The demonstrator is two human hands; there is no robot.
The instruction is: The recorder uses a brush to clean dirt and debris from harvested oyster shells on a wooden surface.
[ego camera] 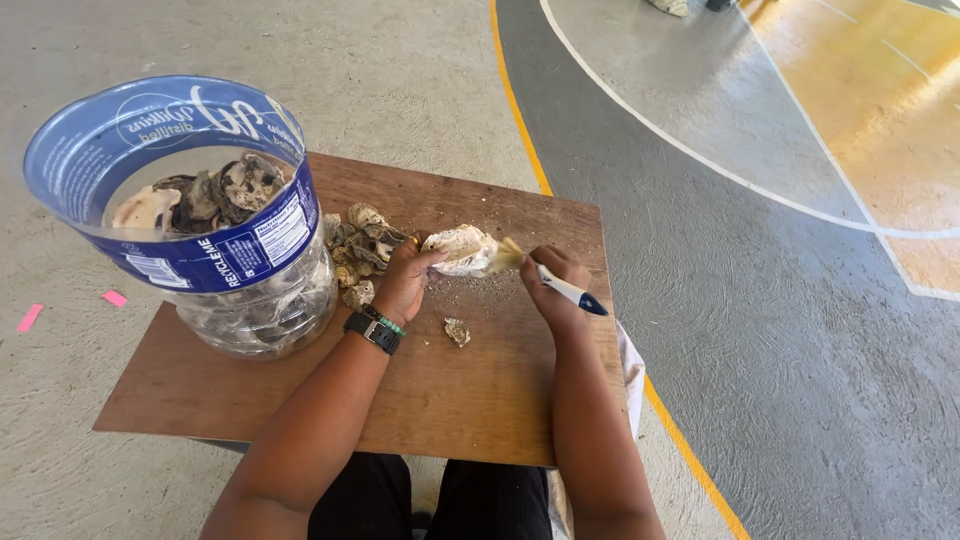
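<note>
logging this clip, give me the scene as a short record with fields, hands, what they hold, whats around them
left hand: left hand grips a pale oyster shell above the board
right hand: right hand holds a brush with a white and blue handle, bristles on the shell
surface: wooden board on the person's lap
pile: loose shells beside the left hand
single piece: small shell lying alone on the board
container: cut-open plastic jug holding more shells
wrist: black watch

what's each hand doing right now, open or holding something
Left hand: closed on a pale oyster shell.
Right hand: closed on a small brush, bristles against the shell.
</note>
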